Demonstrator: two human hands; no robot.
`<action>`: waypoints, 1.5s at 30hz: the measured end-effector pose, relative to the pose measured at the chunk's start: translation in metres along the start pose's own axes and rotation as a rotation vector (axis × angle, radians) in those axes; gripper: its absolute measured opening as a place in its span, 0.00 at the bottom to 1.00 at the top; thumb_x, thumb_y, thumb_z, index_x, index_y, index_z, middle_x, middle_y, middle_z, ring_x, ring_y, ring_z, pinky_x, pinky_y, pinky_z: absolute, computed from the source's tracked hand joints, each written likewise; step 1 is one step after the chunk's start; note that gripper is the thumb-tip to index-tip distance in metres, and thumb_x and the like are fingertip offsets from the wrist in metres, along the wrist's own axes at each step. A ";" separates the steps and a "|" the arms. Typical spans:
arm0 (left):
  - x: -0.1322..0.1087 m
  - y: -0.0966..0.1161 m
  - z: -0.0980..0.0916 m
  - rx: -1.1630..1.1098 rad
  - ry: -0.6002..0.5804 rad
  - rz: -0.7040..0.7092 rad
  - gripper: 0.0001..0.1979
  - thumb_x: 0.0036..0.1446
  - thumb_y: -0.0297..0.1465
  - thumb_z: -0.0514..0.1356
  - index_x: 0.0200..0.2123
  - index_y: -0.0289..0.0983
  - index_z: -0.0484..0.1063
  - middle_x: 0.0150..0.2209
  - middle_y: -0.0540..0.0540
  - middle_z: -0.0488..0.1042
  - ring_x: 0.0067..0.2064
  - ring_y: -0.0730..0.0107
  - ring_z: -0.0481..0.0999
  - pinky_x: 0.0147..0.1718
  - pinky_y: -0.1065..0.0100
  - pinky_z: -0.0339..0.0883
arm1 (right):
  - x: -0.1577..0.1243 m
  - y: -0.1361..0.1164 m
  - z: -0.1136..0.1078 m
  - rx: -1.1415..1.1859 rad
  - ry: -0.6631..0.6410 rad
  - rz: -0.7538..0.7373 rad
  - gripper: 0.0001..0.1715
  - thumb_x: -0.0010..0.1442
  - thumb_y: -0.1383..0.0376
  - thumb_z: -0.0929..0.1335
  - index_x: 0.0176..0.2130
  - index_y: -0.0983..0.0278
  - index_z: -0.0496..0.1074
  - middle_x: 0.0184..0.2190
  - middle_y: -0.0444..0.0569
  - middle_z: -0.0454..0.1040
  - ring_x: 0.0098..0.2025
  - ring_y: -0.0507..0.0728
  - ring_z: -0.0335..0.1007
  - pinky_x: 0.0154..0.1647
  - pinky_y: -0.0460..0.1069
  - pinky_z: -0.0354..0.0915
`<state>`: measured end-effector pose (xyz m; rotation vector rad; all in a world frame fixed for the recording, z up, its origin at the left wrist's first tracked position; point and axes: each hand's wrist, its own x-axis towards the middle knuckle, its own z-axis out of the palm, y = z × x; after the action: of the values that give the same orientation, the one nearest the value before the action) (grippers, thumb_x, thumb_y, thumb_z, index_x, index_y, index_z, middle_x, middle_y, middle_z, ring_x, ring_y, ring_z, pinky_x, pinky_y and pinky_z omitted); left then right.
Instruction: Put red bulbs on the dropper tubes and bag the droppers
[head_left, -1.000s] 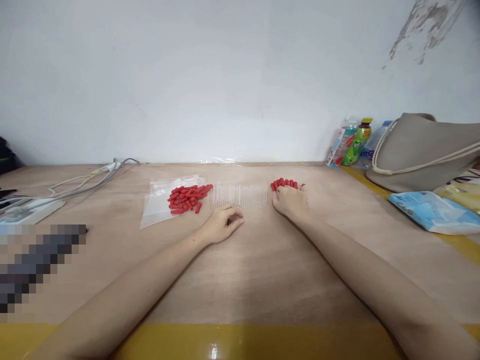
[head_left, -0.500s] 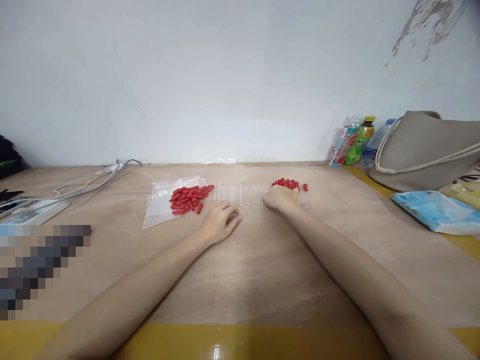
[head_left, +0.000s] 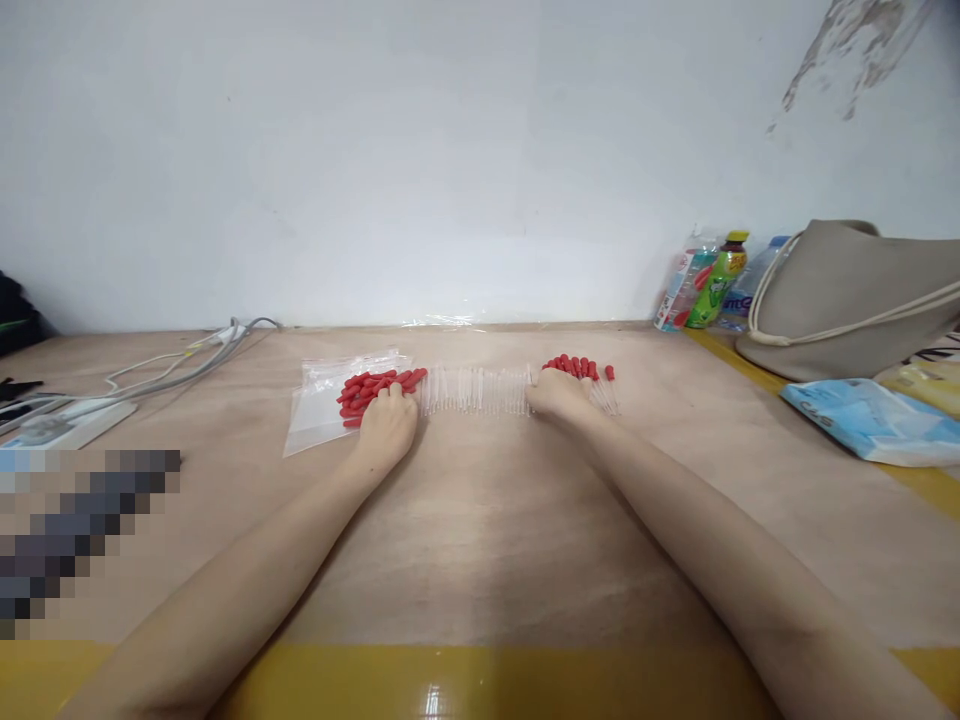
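Observation:
My left hand (head_left: 388, 426) rests against a pile of red rubber bulbs (head_left: 363, 386) on clear plastic bags (head_left: 309, 405). Its fingers are curled in at the near right side of the pile; the fingertips are hidden. A row of thin clear glass dropper tubes (head_left: 477, 391) lies side by side between my hands. At the row's right end my right hand (head_left: 555, 393) is closed, its fingertips pinching what looks like one tube (head_left: 532, 376). Just behind and right of it lie several tubes with red bulbs (head_left: 581, 366) on their far ends, partly covered by that hand.
Bottles (head_left: 718, 280) and a grey bag (head_left: 855, 290) stand at the back right, with a blue packet (head_left: 874, 422) in front. A power strip (head_left: 71, 424) with cables (head_left: 202, 362) lies at the left. A white wall (head_left: 465, 170) closes off the table's far side.
My left hand has moved left from the near edge of the tubes onto the red bulb pile, its fingers now curled there. My right hand has stayed nearly in place.

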<state>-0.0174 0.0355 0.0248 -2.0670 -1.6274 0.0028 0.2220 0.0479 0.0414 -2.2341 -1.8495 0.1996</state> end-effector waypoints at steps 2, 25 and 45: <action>-0.001 0.000 -0.003 0.005 -0.010 -0.003 0.15 0.53 0.17 0.44 0.35 0.26 0.69 0.38 0.34 0.67 0.38 0.56 0.69 0.31 0.65 0.63 | -0.005 0.000 -0.003 0.015 0.020 -0.031 0.16 0.56 0.62 0.59 0.35 0.68 0.72 0.33 0.59 0.72 0.40 0.63 0.68 0.40 0.54 0.54; -0.020 0.054 0.001 -1.409 0.089 0.177 0.10 0.51 0.34 0.60 0.29 0.35 0.63 0.30 0.48 0.70 0.32 0.72 0.72 0.32 0.69 0.68 | -0.063 0.044 0.031 0.405 0.440 -0.916 0.08 0.58 0.67 0.61 0.36 0.64 0.69 0.29 0.49 0.69 0.30 0.52 0.63 0.33 0.49 0.60; -0.020 0.053 -0.016 -1.199 0.249 0.377 0.07 0.57 0.31 0.55 0.35 0.36 0.71 0.32 0.47 0.73 0.33 0.71 0.71 0.33 0.70 0.65 | -0.060 0.046 0.030 0.354 0.345 -0.962 0.09 0.59 0.65 0.62 0.35 0.64 0.71 0.29 0.46 0.72 0.32 0.51 0.66 0.39 0.50 0.52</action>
<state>0.0299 0.0030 0.0121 -2.9881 -1.1087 -1.3183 0.2470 -0.0158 -0.0024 -0.9176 -2.2140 -0.0353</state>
